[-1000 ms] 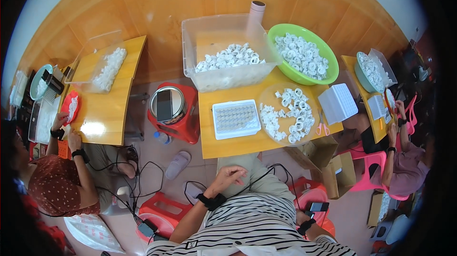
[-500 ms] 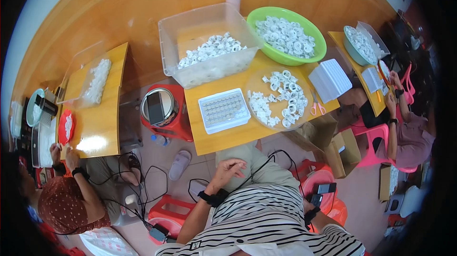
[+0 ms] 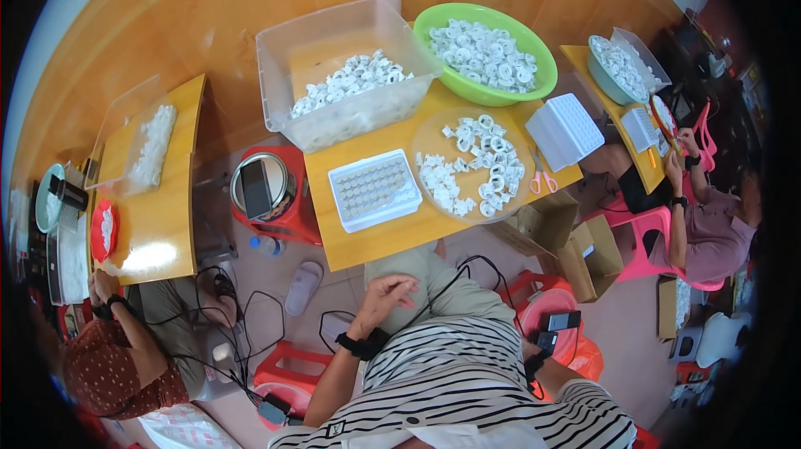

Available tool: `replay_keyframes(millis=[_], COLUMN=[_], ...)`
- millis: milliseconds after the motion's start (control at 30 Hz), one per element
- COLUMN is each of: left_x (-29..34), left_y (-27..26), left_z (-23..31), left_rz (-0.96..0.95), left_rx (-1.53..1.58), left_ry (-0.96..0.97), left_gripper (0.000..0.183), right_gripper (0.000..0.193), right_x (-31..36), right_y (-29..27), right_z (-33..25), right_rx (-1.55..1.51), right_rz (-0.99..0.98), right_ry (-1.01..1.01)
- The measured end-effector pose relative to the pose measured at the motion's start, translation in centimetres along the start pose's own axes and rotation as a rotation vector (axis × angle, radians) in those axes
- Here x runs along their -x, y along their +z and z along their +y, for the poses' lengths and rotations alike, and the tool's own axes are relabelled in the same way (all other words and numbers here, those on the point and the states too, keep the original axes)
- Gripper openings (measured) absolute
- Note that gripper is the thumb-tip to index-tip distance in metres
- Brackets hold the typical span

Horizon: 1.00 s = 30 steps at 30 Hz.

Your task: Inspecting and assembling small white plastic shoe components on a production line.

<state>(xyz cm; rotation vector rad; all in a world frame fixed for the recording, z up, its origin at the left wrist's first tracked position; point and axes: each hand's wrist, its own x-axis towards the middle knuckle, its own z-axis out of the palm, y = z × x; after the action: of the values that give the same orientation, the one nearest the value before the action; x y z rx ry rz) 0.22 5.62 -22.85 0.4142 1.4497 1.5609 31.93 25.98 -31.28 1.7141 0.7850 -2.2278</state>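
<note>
Resting left hand (image 3: 389, 294) above lap (image 3: 442, 282) with loosely curled, apparently empty fingers (image 3: 405, 284); can't tell for right hand (image 3: 531, 350), mostly hidden. Seemingly paused; would need reaching to white parts (image 3: 497, 174) on worktop (image 3: 367, 244).

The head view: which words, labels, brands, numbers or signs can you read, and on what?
No text is clear enough to quote.
White sack, lower left: red print, too blurred to read.
Striped shirt: small boxed mark near the hem, too small to read.
Open carton: pale patch, no lettering discernible.
</note>
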Motion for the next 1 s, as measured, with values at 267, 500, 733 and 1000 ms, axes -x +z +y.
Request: replay_keyframes(millis=[267, 500, 733, 1000], left_x=[0.0, 0.1, 0.2, -0.1], left_y=[-0.3, -0.4, -0.5, -0.4], left_z=[-0.1, -0.2, -0.5, -0.5], left_rz=[-0.002, 0.002, -0.001, 0.01], left_rx=[0.027, 0.049, 0.065, 0.045], left_ry=[-0.009, -0.014, -0.015, 0.002], left_gripper=[0.022, 0.021, 0.021, 0.022], right_gripper=[0.034, 0.033, 0.033, 0.032], right_x=[0.6, 1.3, 2.0, 2.3], right_y=[-0.8, 1.4, -0.6, 2.0], right_z=[0.0, -0.9, 0.3, -1.9], right_rx=[0.035, 0.05, 0.069, 0.068], right_rz=[-0.009, 0.001, -0.003, -0.009], right_ry=[0.022, 0.012, 0.018, 0.007])
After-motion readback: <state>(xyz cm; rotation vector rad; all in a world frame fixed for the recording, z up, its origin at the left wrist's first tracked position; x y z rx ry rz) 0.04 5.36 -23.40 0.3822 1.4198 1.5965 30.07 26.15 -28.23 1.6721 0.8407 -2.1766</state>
